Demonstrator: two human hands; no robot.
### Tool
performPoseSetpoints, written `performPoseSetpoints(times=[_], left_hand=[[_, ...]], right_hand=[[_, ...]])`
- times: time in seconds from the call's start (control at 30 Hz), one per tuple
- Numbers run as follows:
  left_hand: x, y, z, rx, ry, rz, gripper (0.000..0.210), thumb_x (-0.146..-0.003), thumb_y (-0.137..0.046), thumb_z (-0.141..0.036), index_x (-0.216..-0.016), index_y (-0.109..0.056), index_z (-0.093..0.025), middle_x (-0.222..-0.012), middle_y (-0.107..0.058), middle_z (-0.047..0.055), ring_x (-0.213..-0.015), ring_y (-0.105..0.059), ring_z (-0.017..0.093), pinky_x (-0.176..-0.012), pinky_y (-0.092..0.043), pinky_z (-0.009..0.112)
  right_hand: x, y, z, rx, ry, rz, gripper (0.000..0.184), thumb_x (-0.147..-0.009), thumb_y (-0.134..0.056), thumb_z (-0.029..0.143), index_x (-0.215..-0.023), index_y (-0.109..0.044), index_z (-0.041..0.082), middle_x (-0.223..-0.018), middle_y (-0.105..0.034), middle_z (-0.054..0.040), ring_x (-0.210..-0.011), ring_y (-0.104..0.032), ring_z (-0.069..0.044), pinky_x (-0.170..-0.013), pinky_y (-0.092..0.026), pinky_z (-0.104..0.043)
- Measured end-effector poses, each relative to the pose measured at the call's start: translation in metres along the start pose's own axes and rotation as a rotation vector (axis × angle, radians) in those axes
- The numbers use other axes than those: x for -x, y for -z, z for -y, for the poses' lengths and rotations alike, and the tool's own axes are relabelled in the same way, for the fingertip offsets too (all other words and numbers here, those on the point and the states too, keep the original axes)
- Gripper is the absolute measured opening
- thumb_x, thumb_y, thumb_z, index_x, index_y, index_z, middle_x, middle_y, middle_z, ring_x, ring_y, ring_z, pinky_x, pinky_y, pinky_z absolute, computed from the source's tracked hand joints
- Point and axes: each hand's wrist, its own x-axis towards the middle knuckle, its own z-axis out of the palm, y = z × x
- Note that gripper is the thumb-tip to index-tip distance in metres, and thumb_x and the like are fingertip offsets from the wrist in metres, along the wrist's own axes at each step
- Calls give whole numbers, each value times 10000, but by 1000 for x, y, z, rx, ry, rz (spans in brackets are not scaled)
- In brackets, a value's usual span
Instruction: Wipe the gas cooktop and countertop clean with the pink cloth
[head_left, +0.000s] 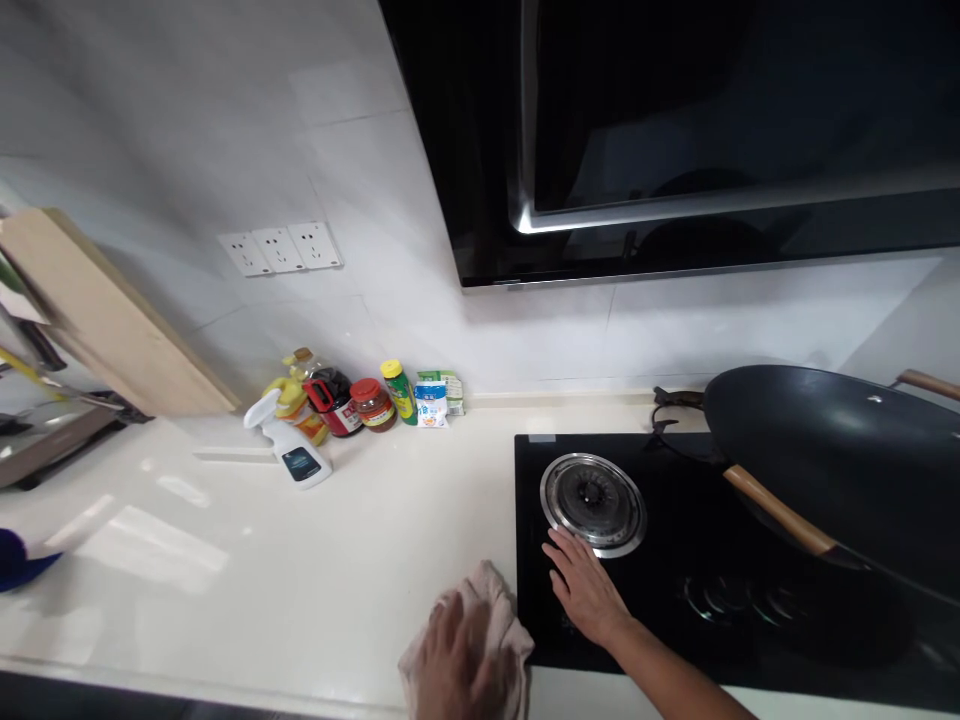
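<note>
A crumpled pale pink cloth (504, 630) lies on the white countertop against the left edge of the black glass cooktop (645, 620). On top of it, my left hand (450, 665) grips and presses the cloth, slightly blurred. My right hand (589, 592) is open over the cooktop, fingers stretched out, its fingertips at the near rim of the round burner (592, 505). Whether those fingertips touch the metal ring I cannot tell.
A large black wok (832, 450) with wooden handles stands over the cooktop's right side. Along the wall are a white spray bottle (296, 450), a red-lidded jar (373, 405) and several other bottles and packets. A black range hood (675, 150) hangs above. Far left stands a wooden board (112, 310).
</note>
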Motion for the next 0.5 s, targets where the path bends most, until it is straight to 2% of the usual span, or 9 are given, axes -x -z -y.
performPoseSetpoints(times=[0.1, 0.23, 0.3, 0.4, 0.5], left_hand=[[-17, 31, 37, 31, 306, 98, 495, -948, -472, -498, -1337, -707, -303, -1484, -615, 118, -1331, -574, 339, -1105, -507, 540], [-38, 62, 87, -58, 543, 87, 587, -997, -308, -516, -1386, -650, -238, -1525, -544, 168, -1452, -464, 342, -1144, -453, 568], [-45, 66, 100, -100, 627, 113, 652, -1014, -221, -524, -1429, -607, -201, -1565, -491, 196, -1499, -407, 352, -1164, -415, 582], [-48, 60, 103, -155, 687, 157, 694, -1014, -184, -532, -1506, -531, -187, -1625, -415, 208, -1541, -338, 371, -1202, -345, 586], [-49, 52, 98, -208, 711, 173, 735, -987, -237, -588, -1569, -449, -191, -1655, -374, 221, -1558, -300, 389, -1215, -308, 584]], right_hand=[[-1, 2, 3, -15, -23, 25, 465, -1013, -448, 207, -1440, -632, 222, -1592, -531, -85, -1520, -429, -251, -1258, -375, -533], [-2, 3, 4, -16, -32, 38, 471, -1006, -448, 192, -1438, -633, 217, -1593, -529, -89, -1527, -414, -244, -1262, -368, -528], [-2, 4, 2, -20, -30, 42, 475, -1004, -449, 187, -1442, -630, 220, -1593, -528, -89, -1528, -410, -241, -1266, -359, -527], [-5, 8, 2, -33, -56, 78, 473, -997, -456, 196, -1433, -635, 226, -1580, -540, -90, -1514, -429, -253, -1260, -359, -538], [-13, 12, 25, -44, -121, 84, 433, -983, -479, 230, -1371, -670, 214, -1521, -584, -126, -1480, -463, -304, -1232, -369, -584]])
